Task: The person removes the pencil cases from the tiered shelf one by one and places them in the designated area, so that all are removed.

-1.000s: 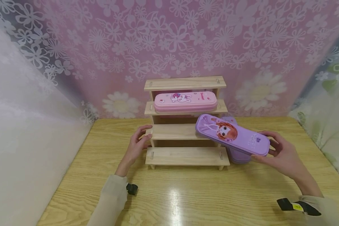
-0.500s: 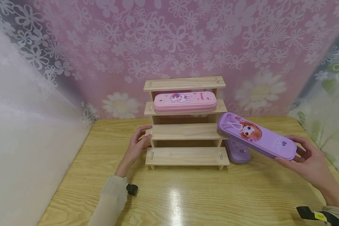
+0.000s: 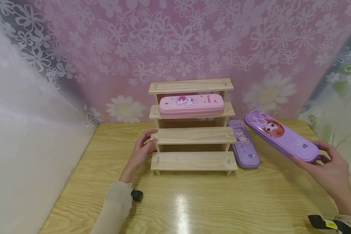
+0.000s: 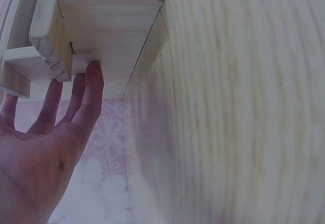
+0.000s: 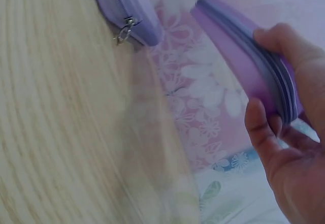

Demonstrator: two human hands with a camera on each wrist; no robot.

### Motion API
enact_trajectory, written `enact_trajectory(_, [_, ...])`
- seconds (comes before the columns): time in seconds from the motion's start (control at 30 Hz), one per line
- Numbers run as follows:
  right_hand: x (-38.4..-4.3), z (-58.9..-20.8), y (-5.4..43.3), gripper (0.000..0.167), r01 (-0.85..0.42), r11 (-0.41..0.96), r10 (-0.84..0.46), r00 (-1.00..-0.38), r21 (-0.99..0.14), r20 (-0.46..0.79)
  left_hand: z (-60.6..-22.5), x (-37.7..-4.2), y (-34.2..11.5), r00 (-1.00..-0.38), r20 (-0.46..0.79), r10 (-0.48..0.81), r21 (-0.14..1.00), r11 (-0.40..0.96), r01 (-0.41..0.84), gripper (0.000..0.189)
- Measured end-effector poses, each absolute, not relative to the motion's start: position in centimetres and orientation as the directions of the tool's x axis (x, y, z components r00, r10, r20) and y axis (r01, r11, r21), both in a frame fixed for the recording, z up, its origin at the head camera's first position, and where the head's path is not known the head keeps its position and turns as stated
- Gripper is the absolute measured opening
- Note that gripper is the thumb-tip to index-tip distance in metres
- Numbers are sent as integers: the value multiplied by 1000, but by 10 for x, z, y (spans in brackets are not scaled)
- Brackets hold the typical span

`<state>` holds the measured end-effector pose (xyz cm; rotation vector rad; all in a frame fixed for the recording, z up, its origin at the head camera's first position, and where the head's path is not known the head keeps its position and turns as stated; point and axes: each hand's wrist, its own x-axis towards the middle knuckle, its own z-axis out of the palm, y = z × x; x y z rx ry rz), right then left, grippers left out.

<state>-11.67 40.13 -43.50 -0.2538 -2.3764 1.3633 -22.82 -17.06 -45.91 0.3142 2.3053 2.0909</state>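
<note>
At the left end of a stepped wooden shelf (image 3: 193, 161), my left hand (image 3: 140, 148) holds the second step from the bottom. In the left wrist view, its fingers (image 4: 93, 89) reach past the board's end against the side panel. My right hand (image 3: 329, 164) grips the near right end of a purple pencil case (image 3: 283, 136) with a red-haired doll picture, thumb on one face and fingers on the other. That case hangs tilted over the table, right of the shelf. Beneath its left end, a second purple pencil case (image 3: 245, 146) with a white rabbit print lies beside the shelf.
A pink pencil case (image 3: 191, 104) with a rabbit lies along the second step from the top. The wood-grain table (image 3: 216, 201) ends at a flowered pink backdrop (image 3: 175, 42). A zip pull (image 5: 122, 33) dangles from the lying purple case.
My right hand has carried the doll pencil case right, away from the shelf, uncovering the purple rabbit case. The left hand has stayed at the shelf's left end.
</note>
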Motion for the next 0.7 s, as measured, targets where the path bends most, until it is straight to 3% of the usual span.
enact_trajectory(0.3, [-133, -448, 403, 62, 124, 635, 430, -876, -762, 216, -456, -227, -171, -978, 129, 161, 986, 88, 145, 36])
enact_trajectory(0.5, [-143, -459, 406, 75, 140, 683, 417, -881, -717, 224, -456, -228, -171, -976, 138, 167, 984, 88, 154, 37])
enact_trajectory(0.7, [-150, -466, 403, 89, 136, 743, 328, -927, -655, 180, -456, -227, -170, -976, 143, 163, 985, 77, 157, 37])
